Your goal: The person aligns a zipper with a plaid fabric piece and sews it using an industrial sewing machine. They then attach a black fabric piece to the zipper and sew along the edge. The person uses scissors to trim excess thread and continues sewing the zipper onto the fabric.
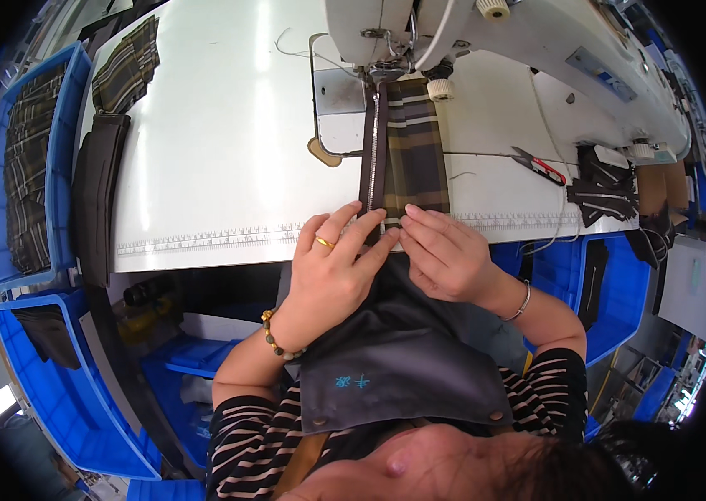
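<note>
A dark zipper (pixel 375 150) with silver teeth lies lengthwise along the left edge of a brown-and-black plaid fabric piece (pixel 418 159). Both run from under the needle area of a white sewing machine (pixel 399 37) to the table's front edge. My left hand (pixel 332 263) is over the zipper's near end, its fingertips closed on the zipper and thumb against the fabric's edge. Close beside it, my right hand (pixel 446 259) pinches the fabric's near edge between thumb and fingers. The fingertips hide the near ends of both pieces.
Red-handled thread snips (pixel 539 165) and a stack of zippers (pixel 604 196) lie at the right. Dark fabric strips (pixel 102 196) and plaid pieces (pixel 127 67) lie at the left, beside a blue bin (pixel 65 159) of plaid pieces. A printed ruler (pixel 219 239) lines the front edge.
</note>
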`<move>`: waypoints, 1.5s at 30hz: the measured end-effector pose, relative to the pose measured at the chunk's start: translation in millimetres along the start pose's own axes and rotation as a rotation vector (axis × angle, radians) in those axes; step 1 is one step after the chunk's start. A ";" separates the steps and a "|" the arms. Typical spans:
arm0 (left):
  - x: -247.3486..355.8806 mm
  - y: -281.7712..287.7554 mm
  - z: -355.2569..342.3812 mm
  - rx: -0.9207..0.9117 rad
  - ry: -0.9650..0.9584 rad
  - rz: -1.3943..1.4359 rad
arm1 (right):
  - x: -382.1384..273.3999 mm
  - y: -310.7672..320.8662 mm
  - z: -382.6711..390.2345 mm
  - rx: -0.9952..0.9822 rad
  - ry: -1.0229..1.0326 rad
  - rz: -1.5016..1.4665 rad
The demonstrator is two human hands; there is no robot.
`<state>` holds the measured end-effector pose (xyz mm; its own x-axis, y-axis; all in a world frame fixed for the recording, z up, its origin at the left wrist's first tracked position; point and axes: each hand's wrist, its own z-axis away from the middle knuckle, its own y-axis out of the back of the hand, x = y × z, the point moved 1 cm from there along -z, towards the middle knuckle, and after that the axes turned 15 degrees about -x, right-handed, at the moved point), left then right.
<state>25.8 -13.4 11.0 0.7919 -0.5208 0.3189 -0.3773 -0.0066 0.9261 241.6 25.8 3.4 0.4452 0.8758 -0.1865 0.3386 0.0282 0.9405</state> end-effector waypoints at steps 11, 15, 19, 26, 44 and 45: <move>2.5 18.4 3.2 -0.077 0.009 -0.131 | 1.7 -5.1 0.4 -0.068 -0.030 0.084; -1.2 17.0 3.4 -0.066 -0.007 -0.057 | -0.1 -2.6 6.4 -0.087 -0.048 0.068; -14.2 13.4 4.5 0.026 0.060 0.093 | -5.8 -6.9 6.6 -0.061 -0.068 0.099; -16.1 20.1 -3.4 0.069 0.040 0.092 | -13.3 -17.9 1.3 -0.022 -0.073 0.080; -1.4 4.4 -13.5 0.053 0.026 0.055 | -5.5 -25.5 9.0 0.138 0.038 0.084; -0.8 5.7 -14.2 0.053 0.031 0.049 | -5.1 -23.4 8.3 0.137 0.040 0.084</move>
<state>29.9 -0.9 18.9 0.7859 -0.4951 0.3705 -0.4404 -0.0276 0.8974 238.3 16.6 -20.1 0.4446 0.8907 -0.0947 0.4127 -0.1099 0.9042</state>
